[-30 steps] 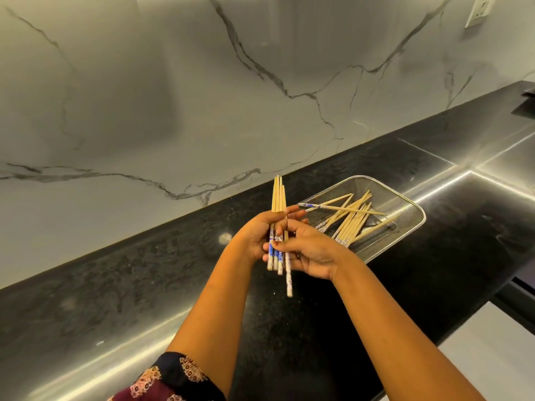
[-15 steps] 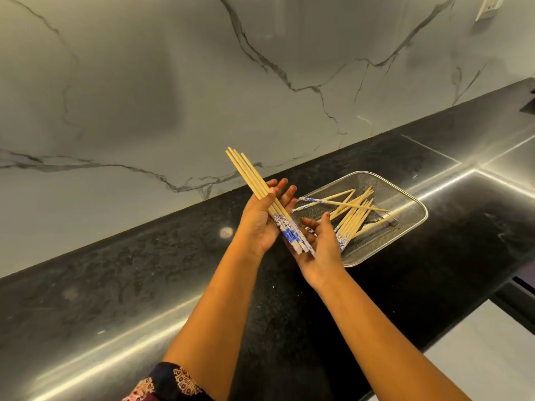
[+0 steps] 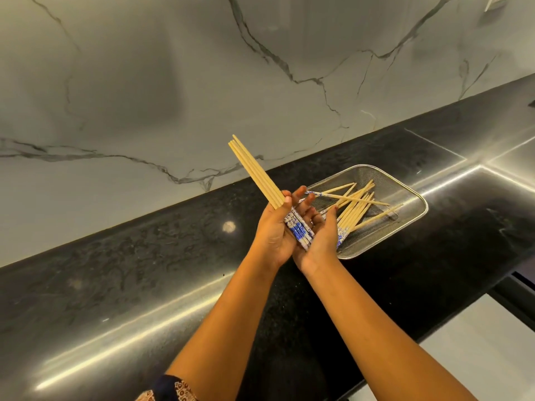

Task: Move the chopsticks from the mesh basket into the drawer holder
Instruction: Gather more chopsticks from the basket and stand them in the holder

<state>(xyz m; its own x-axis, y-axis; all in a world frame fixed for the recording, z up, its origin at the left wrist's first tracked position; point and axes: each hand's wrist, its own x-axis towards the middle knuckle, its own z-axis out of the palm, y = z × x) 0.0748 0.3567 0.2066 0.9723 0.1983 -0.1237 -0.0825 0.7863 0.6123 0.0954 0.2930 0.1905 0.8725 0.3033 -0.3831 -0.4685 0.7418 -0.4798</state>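
Above the black counter, my left hand (image 3: 273, 231) grips a bundle of several wooden chopsticks (image 3: 253, 172) with its thumb laid across them. Their plain tips slant up to the left, and their blue-and-white patterned ends (image 3: 299, 231) point down to the right. The palm of my right hand (image 3: 322, 241) touches those patterned ends, with its fingers loosely raised. Just right of both hands, the metal mesh basket (image 3: 421, 199) sits on the counter with several more chopsticks (image 3: 357, 205) lying crossed inside it. No drawer or holder is in view.
The black granite counter (image 3: 144, 285) runs from lower left to upper right, with a white marble wall (image 3: 173, 82) behind it. A wall socket (image 3: 498, 1) sits at the top right. The counter's front edge and a pale floor (image 3: 477, 342) lie at the lower right.
The bundle has tipped from upright to slanting up-left. My right hand has let go of its middle and now meets the patterned ends with its palm, close beside my left hand.
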